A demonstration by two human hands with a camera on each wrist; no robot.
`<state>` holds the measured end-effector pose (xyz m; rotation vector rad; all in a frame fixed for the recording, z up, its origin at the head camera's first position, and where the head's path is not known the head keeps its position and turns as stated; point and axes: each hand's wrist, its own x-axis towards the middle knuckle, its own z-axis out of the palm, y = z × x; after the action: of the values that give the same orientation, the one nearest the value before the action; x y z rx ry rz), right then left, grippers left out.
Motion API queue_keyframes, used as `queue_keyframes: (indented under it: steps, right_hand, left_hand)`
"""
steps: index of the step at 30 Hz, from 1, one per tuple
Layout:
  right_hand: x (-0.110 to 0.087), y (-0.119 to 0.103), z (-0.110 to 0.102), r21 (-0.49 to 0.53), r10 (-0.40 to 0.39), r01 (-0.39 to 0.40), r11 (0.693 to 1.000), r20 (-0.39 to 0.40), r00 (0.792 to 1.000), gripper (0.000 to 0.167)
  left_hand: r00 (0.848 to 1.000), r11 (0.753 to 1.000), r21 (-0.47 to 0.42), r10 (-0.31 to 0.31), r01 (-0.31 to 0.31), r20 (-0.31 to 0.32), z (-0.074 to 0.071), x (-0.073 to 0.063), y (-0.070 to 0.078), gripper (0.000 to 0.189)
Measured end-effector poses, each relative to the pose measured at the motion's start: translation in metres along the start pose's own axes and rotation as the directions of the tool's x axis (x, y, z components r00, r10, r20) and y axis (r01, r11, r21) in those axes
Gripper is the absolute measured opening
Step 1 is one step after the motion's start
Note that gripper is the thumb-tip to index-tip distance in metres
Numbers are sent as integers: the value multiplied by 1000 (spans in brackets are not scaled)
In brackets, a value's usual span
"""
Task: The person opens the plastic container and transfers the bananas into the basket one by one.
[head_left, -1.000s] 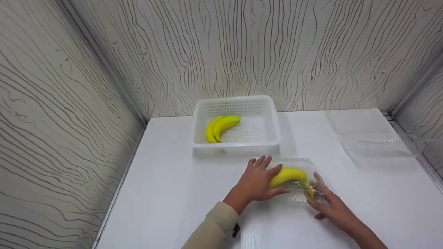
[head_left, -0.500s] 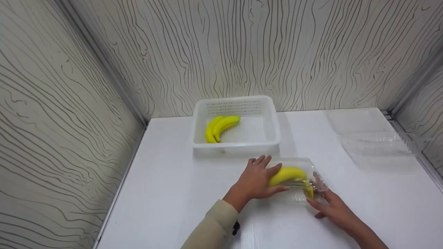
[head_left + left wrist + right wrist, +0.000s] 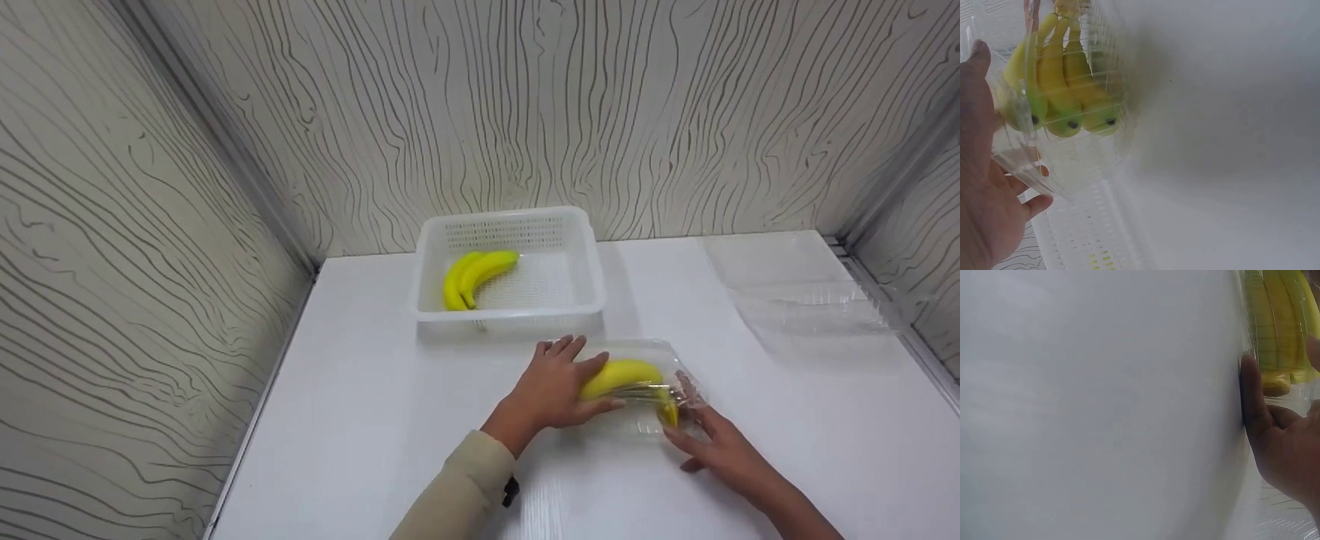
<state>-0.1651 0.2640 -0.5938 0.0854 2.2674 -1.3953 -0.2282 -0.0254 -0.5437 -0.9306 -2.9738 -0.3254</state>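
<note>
A clear plastic clamshell box (image 3: 637, 347) lies on the white table with a bunch of yellow bananas (image 3: 621, 375) inside. My left hand (image 3: 556, 386) grips its left end, the thumb on the near side and the fingers spread toward the far side. At the other end my right hand (image 3: 716, 450) holds the right corner, some fingers hidden behind the plastic. In the left wrist view, three greenish banana tips (image 3: 1064, 121) show through the ribbed wall. One finger (image 3: 1252, 382) lies low along the box in the right wrist view, close to the tabletop.
Behind the box stands a white perforated basket (image 3: 510, 316) holding more bananas (image 3: 487, 271). Clear plastic containers (image 3: 814, 304) lie at the back right, near the table's edge. Patterned panels (image 3: 525, 112) wall in the white table (image 3: 352, 390) at the back and sides.
</note>
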Motion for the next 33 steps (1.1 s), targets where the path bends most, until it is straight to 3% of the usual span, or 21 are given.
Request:
queue_keyframes:
  steps: [12,33]
  right_hand:
    - [-1,4,1,11,-26,26,1000,-13,1000,80]
    - [1,3,-2,-4,-24,24,1000,18,1000,97]
  left_hand:
    - [1000,1000,-15,-7,7,-1,-1,2,1,76]
    - [997,998,-48,-34,37,67,-8,7,-2,78]
